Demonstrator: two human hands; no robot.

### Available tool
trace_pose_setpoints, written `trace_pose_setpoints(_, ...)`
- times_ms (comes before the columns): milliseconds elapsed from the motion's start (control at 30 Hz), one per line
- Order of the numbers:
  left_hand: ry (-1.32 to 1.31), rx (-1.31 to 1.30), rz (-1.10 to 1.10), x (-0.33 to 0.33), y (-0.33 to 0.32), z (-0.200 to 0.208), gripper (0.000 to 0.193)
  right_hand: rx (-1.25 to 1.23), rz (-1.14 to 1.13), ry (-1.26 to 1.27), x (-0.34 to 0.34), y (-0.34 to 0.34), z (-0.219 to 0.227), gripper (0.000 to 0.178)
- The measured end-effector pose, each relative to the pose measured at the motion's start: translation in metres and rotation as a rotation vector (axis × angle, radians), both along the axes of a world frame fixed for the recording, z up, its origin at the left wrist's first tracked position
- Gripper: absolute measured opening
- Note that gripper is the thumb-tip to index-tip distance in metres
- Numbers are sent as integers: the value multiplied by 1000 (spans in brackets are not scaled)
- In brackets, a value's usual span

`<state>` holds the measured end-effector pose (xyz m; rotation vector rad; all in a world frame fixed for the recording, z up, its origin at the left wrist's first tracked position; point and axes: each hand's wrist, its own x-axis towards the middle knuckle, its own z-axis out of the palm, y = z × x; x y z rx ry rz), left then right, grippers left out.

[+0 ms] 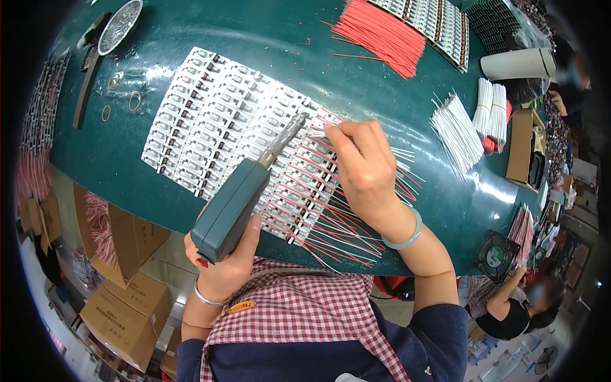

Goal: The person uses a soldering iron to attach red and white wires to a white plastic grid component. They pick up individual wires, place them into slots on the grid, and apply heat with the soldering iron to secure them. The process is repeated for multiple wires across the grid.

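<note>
My left hand point(232, 270) is wrapped round the handle of a dark green soldering gun point(230, 207). The gun's metal tip reaches up and right to the upper right part of a panel of small white circuit boards point(207, 108). Just right of that tip, my right hand point(366, 169) is closed in a pinch at the panel's edge, on a thin wire; the fingers partly hide it, so its colour is unclear. Below my right hand, several red and white wires point(344, 230) fan out from the panel's right-hand columns. The left columns carry no wires.
Red wires point(380, 37) lie in a heap at the top, beside another board panel point(439, 28). White wires point(457, 135) and a grey-white roll point(517, 65) are on the right. A metal dish point(119, 27) stands upper left. Cardboard boxes point(127, 318) sit lower left. Another person point(512, 305) works lower right.
</note>
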<state>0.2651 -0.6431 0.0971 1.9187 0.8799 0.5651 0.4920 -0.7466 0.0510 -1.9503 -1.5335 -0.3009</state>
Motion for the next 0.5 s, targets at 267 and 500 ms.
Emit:
trace_pose_setpoints(267,-27,1,-51,3,3,-1,20,-31,-1,-3,-2,2,-3,33)
trace_pose_setpoints(500,0,22,-74,8,1,2,17,-52,7,-3,-3,2,-2,33)
